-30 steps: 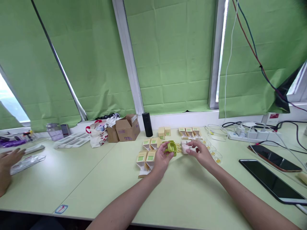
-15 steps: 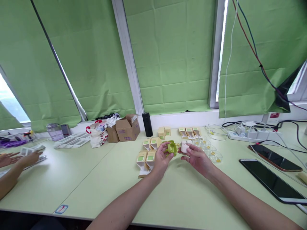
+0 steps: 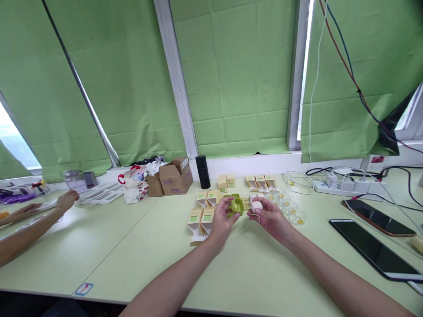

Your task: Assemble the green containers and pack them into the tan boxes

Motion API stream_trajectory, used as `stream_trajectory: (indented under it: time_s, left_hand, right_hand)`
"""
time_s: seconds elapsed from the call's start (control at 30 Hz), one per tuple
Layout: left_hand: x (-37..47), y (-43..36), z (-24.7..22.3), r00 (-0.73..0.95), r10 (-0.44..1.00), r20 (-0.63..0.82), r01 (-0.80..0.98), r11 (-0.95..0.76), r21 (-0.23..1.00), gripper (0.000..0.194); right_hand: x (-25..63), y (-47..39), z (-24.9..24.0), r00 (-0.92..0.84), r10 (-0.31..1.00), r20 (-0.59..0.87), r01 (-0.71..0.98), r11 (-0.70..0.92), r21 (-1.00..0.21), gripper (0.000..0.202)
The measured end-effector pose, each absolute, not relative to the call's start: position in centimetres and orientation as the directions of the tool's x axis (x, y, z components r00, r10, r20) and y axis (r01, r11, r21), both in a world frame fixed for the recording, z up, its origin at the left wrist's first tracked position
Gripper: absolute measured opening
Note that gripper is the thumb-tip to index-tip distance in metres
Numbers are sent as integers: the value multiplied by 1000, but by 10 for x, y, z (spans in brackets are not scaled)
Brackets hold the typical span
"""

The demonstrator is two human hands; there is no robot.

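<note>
Near the middle of the table, my left hand (image 3: 224, 218) grips a small green frame-like piece (image 3: 237, 205) between thumb and fingers. Just right of it, my right hand (image 3: 269, 218) pinches a small pale pink block (image 3: 256, 205). The two pieces are close together but apart. Small yellow pieces (image 3: 246, 203) lie behind and between them. Folded cardboard boxes with green squares (image 3: 207, 218) stand left of my left hand. Clear plastic cups with yellow bits (image 3: 297, 216) sit in a row beyond my right hand.
A black cylinder (image 3: 202, 172), an open cardboard box (image 3: 176, 177) and a cloth bag (image 3: 135, 187) stand at the back. Two phones (image 3: 373, 246) and a power strip (image 3: 350, 187) with cables lie right. At far left, another person's hands (image 3: 68, 200) handle white trays.
The pink block has turned and dipped slightly in my right hand. My left hand has hardly moved. At far left, the other person's nearer hand has reached forward and right.
</note>
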State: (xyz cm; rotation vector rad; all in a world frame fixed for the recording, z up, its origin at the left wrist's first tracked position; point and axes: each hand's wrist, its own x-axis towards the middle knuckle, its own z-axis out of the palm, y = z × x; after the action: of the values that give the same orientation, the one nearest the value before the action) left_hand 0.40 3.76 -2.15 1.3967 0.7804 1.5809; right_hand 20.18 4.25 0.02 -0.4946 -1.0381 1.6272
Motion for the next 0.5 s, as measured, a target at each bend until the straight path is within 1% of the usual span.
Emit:
stream_trajectory:
  time_s: [0.2, 0.33, 0.43, 0.5]
  left_hand:
    - [4, 39, -22, -19, 885, 465, -124, -464, 877, 56]
    - [5, 38, -21, -40, 889, 456, -71, -458, 886, 52]
    - [6, 38, -21, -53, 892, 449, -45, -451, 891, 51]
    - [6, 38, -22, -60, 889, 453, -35, -456, 889, 49]
  right_hand:
    - [201, 44, -1, -309, 933, 185, -470, 19, -883, 44]
    - [201, 51, -7, -255, 961, 104, -400, -7, -917, 45]
    - [203, 55, -9, -256, 965, 58, -428, -59, -902, 43]
    - [204, 55, -9, -280, 957, 75, -461, -66, -885, 42]
